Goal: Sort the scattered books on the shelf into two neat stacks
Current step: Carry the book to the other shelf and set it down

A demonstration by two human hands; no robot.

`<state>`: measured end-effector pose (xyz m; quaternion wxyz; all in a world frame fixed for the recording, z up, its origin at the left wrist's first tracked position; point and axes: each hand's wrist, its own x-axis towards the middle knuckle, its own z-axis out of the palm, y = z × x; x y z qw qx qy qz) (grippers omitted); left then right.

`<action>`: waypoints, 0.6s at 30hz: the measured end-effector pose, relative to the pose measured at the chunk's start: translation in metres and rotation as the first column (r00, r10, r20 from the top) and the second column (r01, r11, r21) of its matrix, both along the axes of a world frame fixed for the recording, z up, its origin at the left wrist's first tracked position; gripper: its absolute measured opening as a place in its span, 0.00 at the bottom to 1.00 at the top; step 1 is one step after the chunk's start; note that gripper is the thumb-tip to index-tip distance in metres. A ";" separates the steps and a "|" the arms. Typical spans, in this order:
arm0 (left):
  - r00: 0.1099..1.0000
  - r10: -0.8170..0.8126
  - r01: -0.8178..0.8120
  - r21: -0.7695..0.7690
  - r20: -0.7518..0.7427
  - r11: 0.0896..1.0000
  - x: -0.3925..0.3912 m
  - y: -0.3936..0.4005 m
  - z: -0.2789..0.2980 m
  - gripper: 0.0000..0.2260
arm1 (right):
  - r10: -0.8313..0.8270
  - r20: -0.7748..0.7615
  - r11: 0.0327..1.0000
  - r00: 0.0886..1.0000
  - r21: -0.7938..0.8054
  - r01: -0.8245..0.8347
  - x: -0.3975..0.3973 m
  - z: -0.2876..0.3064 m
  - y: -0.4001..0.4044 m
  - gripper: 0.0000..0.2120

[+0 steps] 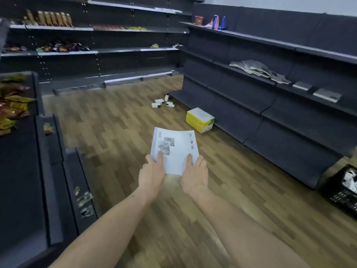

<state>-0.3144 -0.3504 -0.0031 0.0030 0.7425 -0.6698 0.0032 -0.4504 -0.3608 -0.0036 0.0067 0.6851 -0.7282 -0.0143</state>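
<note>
While the aisle's wooden floor (119, 120) lay between the person and the shelving, a thin white book (174, 149) was held out in front at mid-frame, gripped along its near edge by both hands. The left hand (152, 172) was closed on the book's near left corner, thumb laid on the cover; the right hand (194, 175) was closed on the near right corner, thumb likewise on top. The book was carried above the floor, well apart from any shelf, its cover bowed slightly upward.

Farther off, a yellow-and-white box (200, 119) was seen on the floor just beside the bottom shelf, with several small white cartons (161, 103) scattered beyond it. On the middle shelf (251, 74) at right, a loose heap of printed booklets (257, 69) was left spread and overlapping, and two flat grey books (316, 91) lay singly farther along the same shelf.

The work was judged to be at an early stage: no neat stack could be made out anywhere, one book was in transit, and the heap remained to be sorted. Whether the two grey items marked the intended stack sites could not be told.
</note>
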 end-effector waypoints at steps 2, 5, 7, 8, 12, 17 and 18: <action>1.000 -0.030 0.030 0.005 0.002 1.000 -0.015 -0.028 0.003 0.31 | -0.041 0.033 0.999 0.999 0.015 0.041 -0.015 -0.001 -0.024 0.38; 0.996 -0.092 0.092 0.020 -0.002 0.996 -0.037 -0.080 0.000 0.34 | -0.091 0.052 0.996 0.994 0.009 0.091 -0.039 -0.001 -0.066 0.35; 0.990 -0.137 0.138 0.020 -0.018 0.990 -0.053 -0.118 -0.003 0.34 | -0.130 0.047 0.992 0.990 -0.002 0.130 -0.055 -0.003 -0.098 0.33; 0.987 -0.160 0.161 0.022 -0.028 0.987 -0.062 -0.137 -0.004 0.33 | -0.147 0.042 0.989 0.988 -0.008 0.148 -0.064 -0.004 -0.115 0.33; 0.963 -0.270 0.270 0.012 0.005 0.963 -0.094 -0.212 -0.005 0.31 | -0.230 0.015 0.973 0.973 0.021 0.230 -0.096 -0.005 -0.179 0.35; 0.919 -0.394 0.393 0.028 0.013 0.919 -0.137 -0.294 0.004 0.31 | -0.365 0.016 0.931 0.931 -0.004 0.365 -0.133 0.000 -0.243 0.35; 0.909 -0.417 0.417 0.032 0.008 0.909 -0.144 -0.308 0.004 0.32 | -0.386 0.022 0.922 0.922 -0.002 0.386 -0.140 0.000 -0.253 0.35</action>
